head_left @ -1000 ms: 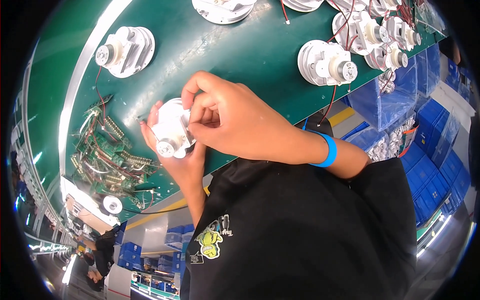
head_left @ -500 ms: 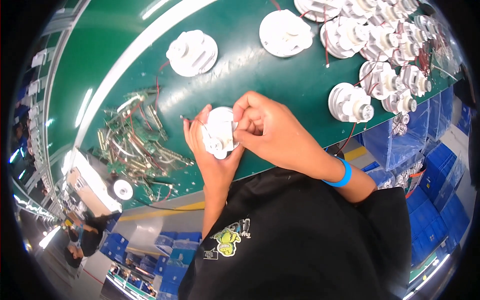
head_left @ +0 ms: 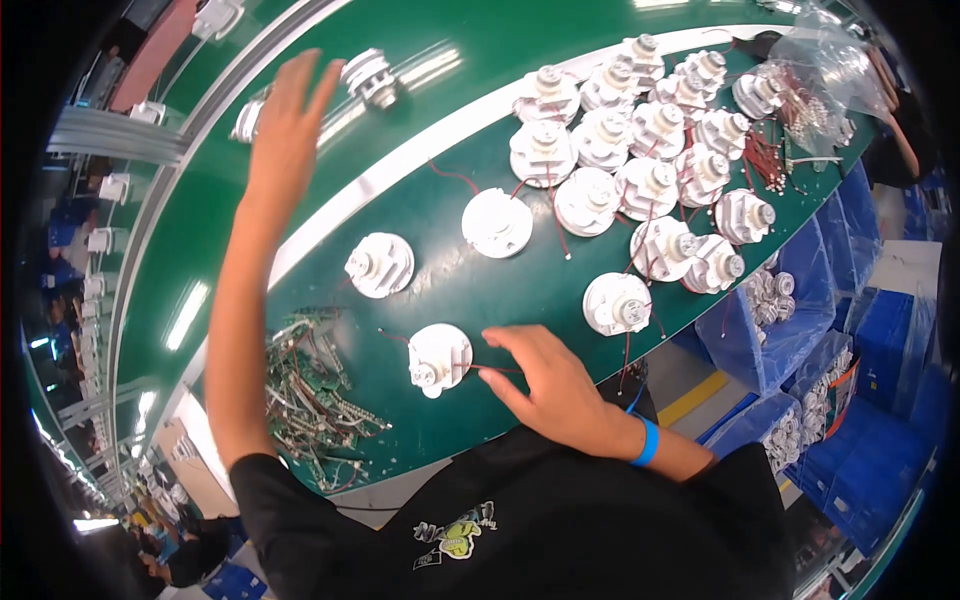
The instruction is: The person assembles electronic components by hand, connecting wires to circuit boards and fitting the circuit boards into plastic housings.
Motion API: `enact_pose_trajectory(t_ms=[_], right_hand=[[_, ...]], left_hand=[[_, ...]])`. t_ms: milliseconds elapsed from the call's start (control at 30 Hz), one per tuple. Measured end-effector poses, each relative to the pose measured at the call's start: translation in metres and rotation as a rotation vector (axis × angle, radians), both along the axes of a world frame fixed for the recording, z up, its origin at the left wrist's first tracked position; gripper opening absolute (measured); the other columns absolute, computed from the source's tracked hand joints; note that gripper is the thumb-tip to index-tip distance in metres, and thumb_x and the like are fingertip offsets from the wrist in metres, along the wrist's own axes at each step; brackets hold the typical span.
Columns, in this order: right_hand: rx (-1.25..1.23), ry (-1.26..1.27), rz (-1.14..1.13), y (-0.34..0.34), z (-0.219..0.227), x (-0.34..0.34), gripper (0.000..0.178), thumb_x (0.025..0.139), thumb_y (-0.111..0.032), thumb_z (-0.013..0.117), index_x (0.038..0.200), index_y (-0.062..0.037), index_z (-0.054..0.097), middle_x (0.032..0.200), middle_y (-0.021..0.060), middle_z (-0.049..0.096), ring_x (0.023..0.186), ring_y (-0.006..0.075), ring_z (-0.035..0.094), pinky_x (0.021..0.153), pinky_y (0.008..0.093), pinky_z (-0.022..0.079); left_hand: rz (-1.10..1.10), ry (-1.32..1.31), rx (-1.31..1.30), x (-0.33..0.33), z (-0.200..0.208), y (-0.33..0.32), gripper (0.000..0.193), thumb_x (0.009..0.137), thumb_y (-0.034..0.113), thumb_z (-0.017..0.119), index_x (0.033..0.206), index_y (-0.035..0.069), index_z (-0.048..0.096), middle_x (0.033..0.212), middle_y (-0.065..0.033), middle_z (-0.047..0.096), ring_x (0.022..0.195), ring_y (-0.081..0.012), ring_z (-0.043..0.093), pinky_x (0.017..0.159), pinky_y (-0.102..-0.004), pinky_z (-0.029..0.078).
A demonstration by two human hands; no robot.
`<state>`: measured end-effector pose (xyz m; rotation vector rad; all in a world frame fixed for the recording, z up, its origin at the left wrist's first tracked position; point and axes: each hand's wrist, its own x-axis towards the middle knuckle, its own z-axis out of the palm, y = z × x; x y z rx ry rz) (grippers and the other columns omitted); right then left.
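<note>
My left hand (head_left: 287, 135) is stretched out to the far left, over the green belt beyond the bench's white edge strip. Its fingers are spread, slightly blurred, beside a round white part (head_left: 248, 120) partly hidden behind it. Another white and metallic part (head_left: 370, 78) lies just right of the fingertips. On the bench in front of me rests a white round housing (head_left: 440, 355) with a small motor-like cylinder and thin wires. Just right of it hovers my right hand (head_left: 555, 385), thumb and forefinger apart, a red wire passing near the thumb.
Circuit boards with wires (head_left: 315, 395) are heaped at the bench's left. Many similar white housings (head_left: 655, 185) crowd its right side, near a bundle of red wires (head_left: 765, 160) and a clear plastic bag (head_left: 825, 75). Blue bins (head_left: 770, 330) stand below the right edge.
My left hand has let go of the white housing and swung far left over the belt. The housing now lies on the bench. My right hand has drawn off it and opened. The view has shifted.
</note>
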<state>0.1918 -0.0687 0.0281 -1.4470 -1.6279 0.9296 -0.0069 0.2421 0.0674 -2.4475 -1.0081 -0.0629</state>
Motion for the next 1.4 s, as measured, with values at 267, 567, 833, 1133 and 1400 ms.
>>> enact_pose_trajectory(t_ms=[267, 567, 833, 1133, 1400], right_hand=[[-0.127, 0.179, -0.037, -0.013, -0.016, 0.005, 0.039, 0.087, -0.008, 0.068, 0.123, -0.0015, 0.054, 0.106, 0.0138, 0.063, 0.096, 0.0271, 0.062, 0.082, 0.0361, 0.052], [0.220, 0.045, 0.058, 0.007, -0.011, -0.007, 0.041, 0.081, -0.012, 0.074, 0.116, 0.0010, 0.057, 0.113, 0.0162, 0.061, 0.099, 0.0359, 0.059, 0.085, 0.0422, 0.049], [0.090, -0.207, 0.222, -0.012, -0.014, -0.036, 0.047, 0.084, -0.024, 0.071, 0.119, 0.0020, 0.055, 0.109, 0.0217, 0.054, 0.097, 0.0387, 0.055, 0.082, 0.0460, 0.046], [0.217, -0.344, 0.133, -0.009, -0.022, -0.033, 0.052, 0.083, -0.014, 0.070, 0.130, -0.0014, 0.053, 0.123, 0.0224, 0.053, 0.102, 0.0365, 0.057, 0.083, 0.0425, 0.047], [0.204, -0.338, 0.181, -0.007, -0.017, -0.037, 0.053, 0.082, -0.011, 0.071, 0.131, -0.0023, 0.053, 0.130, 0.0199, 0.053, 0.107, 0.0346, 0.058, 0.087, 0.0414, 0.046]], left_hand=[[-0.197, 0.113, -0.120, -0.012, -0.033, 0.118, 0.062, 0.076, 0.003, 0.063, 0.134, 0.007, 0.041, 0.130, -0.0120, 0.054, 0.114, -0.0321, 0.056, 0.094, -0.0387, 0.048], [0.106, -1.116, -1.112, -0.013, 0.013, -0.113, 0.078, 0.069, 0.017, 0.084, 0.133, 0.000, 0.043, 0.127, -0.0148, 0.058, 0.121, -0.0245, 0.055, 0.104, -0.0373, 0.042], [-0.160, -0.603, -1.548, 0.047, -0.022, -0.182, 0.064, 0.081, 0.014, 0.073, 0.130, 0.005, 0.033, 0.101, -0.0244, 0.062, 0.091, -0.0418, 0.063, 0.077, -0.0452, 0.049], [-0.061, -0.521, -1.570, 0.038, -0.017, -0.164, 0.061, 0.082, 0.012, 0.071, 0.130, 0.006, 0.034, 0.100, -0.0234, 0.060, 0.095, -0.0412, 0.059, 0.077, -0.0478, 0.047], [-0.097, -0.490, -0.960, 0.026, -0.042, -0.181, 0.048, 0.079, 0.011, 0.071, 0.121, 0.001, 0.052, 0.114, -0.0180, 0.059, 0.106, -0.0350, 0.058, 0.085, -0.0440, 0.050]])
